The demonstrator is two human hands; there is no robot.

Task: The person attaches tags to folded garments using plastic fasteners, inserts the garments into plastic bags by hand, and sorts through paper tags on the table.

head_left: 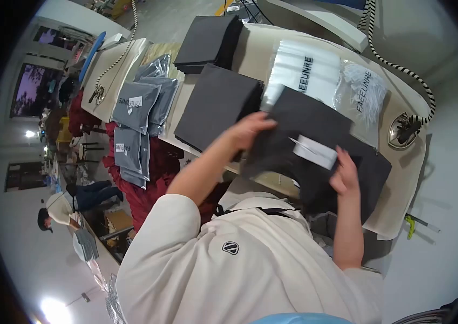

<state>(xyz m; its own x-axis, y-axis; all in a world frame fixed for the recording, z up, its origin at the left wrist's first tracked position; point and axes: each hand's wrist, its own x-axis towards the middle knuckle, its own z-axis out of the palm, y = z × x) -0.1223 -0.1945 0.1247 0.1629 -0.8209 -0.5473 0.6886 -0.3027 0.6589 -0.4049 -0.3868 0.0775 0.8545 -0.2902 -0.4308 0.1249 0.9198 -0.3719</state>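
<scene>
A dark cloth (315, 186) lies spread at the front edge of the desk (401, 197), close to the person's body, with part of it hanging over that edge. A white card (315, 152) sits on top of it. The left hand (251, 131), a little blurred, has its fingers closed on the left side of the cloth. The right hand (345, 175) is half curled, its fingertips at the right edge of the card; whether it pinches the card or only rests there, I cannot tell.

Just beyond the left hand stands a neat dark stack (215, 105), with a second stack (204, 43) behind it. Further left are filled, printed dark packets (137, 102), near red fabric (150, 186) that hangs lower down. Behind the cloth lie a pile of white printed bags (304, 65) and, beside it, a clear printed bag (366, 92). An iron (404, 131) with a striped cord (429, 100) rests near the desk's right end. Far left, a person in a black cap (45, 220) is at another desk.
</scene>
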